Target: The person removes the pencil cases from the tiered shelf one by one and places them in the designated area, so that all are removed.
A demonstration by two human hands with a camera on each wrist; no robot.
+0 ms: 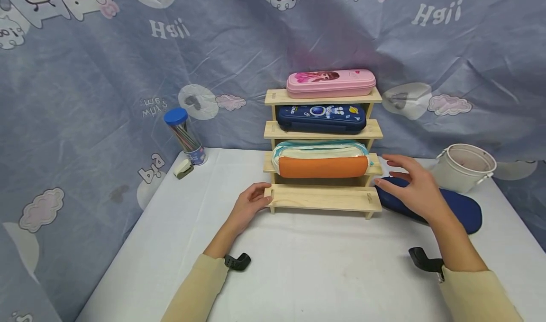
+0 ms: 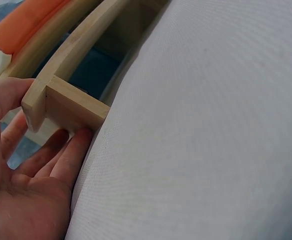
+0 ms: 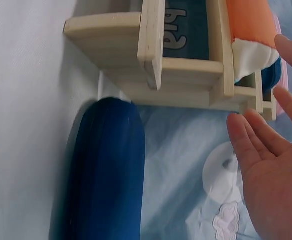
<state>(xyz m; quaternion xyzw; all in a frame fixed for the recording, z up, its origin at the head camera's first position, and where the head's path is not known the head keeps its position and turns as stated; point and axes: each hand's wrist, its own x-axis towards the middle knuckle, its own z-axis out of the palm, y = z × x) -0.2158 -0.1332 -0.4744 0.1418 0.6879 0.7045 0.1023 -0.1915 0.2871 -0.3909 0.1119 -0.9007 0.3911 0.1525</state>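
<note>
A four-tier wooden rack [image 1: 322,198] stands on the table. My left hand [image 1: 249,202] holds the left end of its lowest board; in the left wrist view the thumb is at the board end [image 2: 33,102] and the fingers reach beneath to the leg. My right hand [image 1: 411,187] hovers by the rack's right side, fingers spread and holding nothing. An orange-and-white pencil case [image 1: 323,167] lies on the second tier from the bottom, a navy astronaut pencil case [image 1: 322,119] above it, and a pink pencil case [image 1: 331,84] on top.
A plain dark-blue case [image 1: 458,210] lies right of the rack, partly under my right hand in the head view. Behind it is a white bucket [image 1: 462,175]. A blue-lidded tub of sticks [image 1: 185,135] and a small white-and-dark object [image 1: 183,168] stand at the left back.
</note>
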